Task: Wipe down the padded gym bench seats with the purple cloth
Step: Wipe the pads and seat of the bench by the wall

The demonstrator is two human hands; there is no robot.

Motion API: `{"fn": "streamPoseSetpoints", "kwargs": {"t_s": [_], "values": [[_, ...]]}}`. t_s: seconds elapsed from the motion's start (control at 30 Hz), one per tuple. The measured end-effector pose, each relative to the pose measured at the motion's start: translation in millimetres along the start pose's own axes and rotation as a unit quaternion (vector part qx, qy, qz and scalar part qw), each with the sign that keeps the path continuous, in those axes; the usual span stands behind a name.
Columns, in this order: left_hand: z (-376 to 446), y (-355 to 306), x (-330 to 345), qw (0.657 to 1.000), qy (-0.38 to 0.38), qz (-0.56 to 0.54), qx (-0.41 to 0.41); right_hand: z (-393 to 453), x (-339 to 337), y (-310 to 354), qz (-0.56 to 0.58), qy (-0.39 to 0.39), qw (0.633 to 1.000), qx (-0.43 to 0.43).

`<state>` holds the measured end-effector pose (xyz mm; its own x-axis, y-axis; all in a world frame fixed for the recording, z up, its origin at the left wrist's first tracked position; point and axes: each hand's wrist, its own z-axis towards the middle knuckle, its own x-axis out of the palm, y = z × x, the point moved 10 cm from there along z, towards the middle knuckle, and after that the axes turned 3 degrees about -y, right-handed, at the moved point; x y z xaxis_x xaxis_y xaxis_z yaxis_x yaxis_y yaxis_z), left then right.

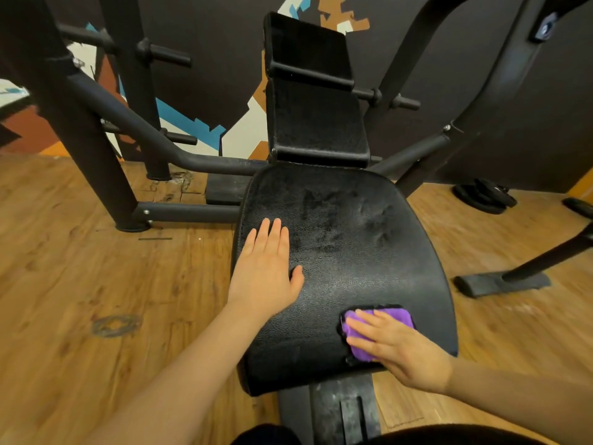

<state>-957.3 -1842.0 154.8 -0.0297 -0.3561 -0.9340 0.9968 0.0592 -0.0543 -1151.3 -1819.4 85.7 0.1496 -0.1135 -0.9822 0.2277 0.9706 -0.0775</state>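
Black padded seat point(353, 252), long axis running straight away from the camera toward an upright back pad point(316, 117), broad and rounded, streaked with smear marks across its far half. Purple cloth point(394, 317) bunched flat on the seat's near right part, close to the right edge, mostly hidden. Right hand point(401, 351) spread flat on top of the cloth, fingers straight and pointing left and slightly away, pressing it onto the padding. Left hand point(266, 271) flat on the seat's left side, fingers straight, together and pointing away, thumb out to the right, holding nothing, well apart from the cloth. No readable brand, label or writing anywhere on seat or frame point(96, 130). Black steel frame on both sides, wooden floor point(80, 277) below, weight plates point(484, 197) lying far right near the dark wall.
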Motion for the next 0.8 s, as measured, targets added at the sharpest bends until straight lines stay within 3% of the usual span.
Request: {"fn": "streamPoseSetpoints", "kwargs": {"t_s": [0.37, 0.67, 0.8], "values": [[0.4, 0.0, 0.9, 1.0, -0.001, 0.005, -0.006, -2.7, 4.1, 4.8, -0.031, 0.035, 0.999, -0.018], [0.2, 1.1, -2.1, 1.0, -0.006, -0.004, -0.005, 49.1, -13.3, -12.7, -0.062, 0.049, 0.992, -0.102], [0.8, 0.7, -2.6, 1.0, -0.007, -0.01, -0.004, 103.1, -38.1, -62.7, 0.012, 0.021, 1.0, -0.008]]}}
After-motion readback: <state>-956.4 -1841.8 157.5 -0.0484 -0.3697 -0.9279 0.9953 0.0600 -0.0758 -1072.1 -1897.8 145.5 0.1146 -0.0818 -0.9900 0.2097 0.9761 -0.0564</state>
